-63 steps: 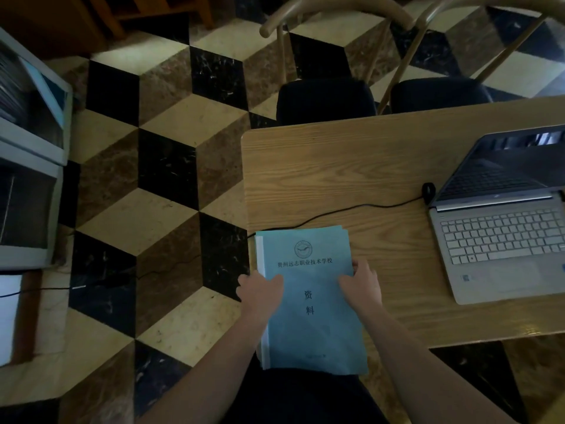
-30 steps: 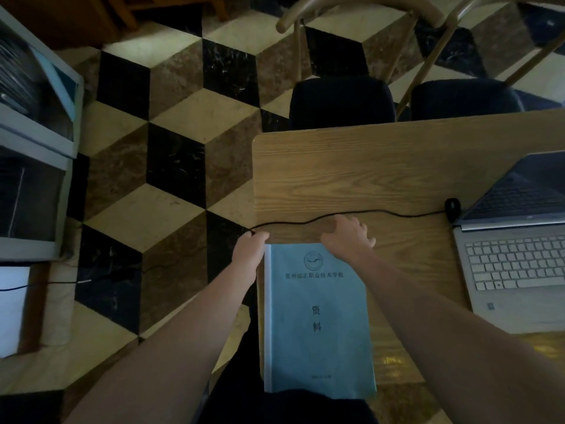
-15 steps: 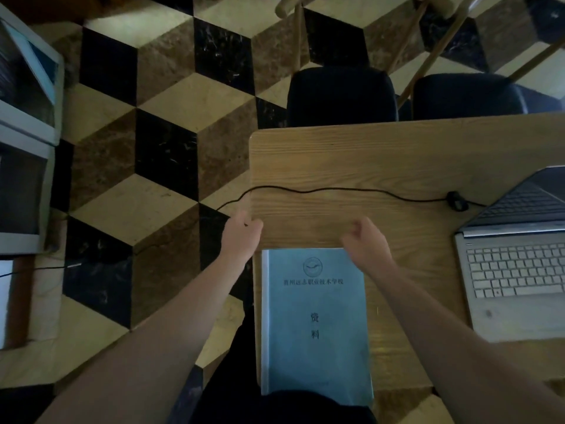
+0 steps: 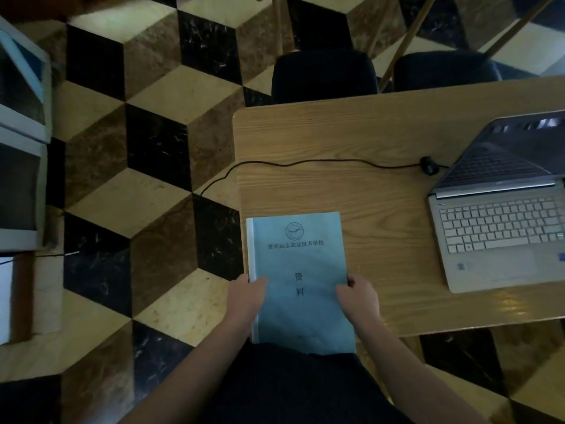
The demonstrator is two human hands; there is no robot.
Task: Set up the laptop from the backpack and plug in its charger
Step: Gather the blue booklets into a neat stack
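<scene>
An open silver laptop stands at the right of the wooden table, its screen dark. A black charger cable runs from the laptop's left side across the table and drops over the left edge to the floor. A blue booklet lies at the table's near left corner, overhanging the front edge. My left hand grips its left edge and my right hand grips its right edge. No backpack is in view.
Two dark-cushioned chairs stand at the table's far side. A grey cabinet is at the left on the cube-patterned floor. A thin cable lies on the floor near it.
Both hands drew back from the charger cable near the booklet's top and now hold the booklet's sides lower down. The cable lies farther from the booklet than two seconds ago.
</scene>
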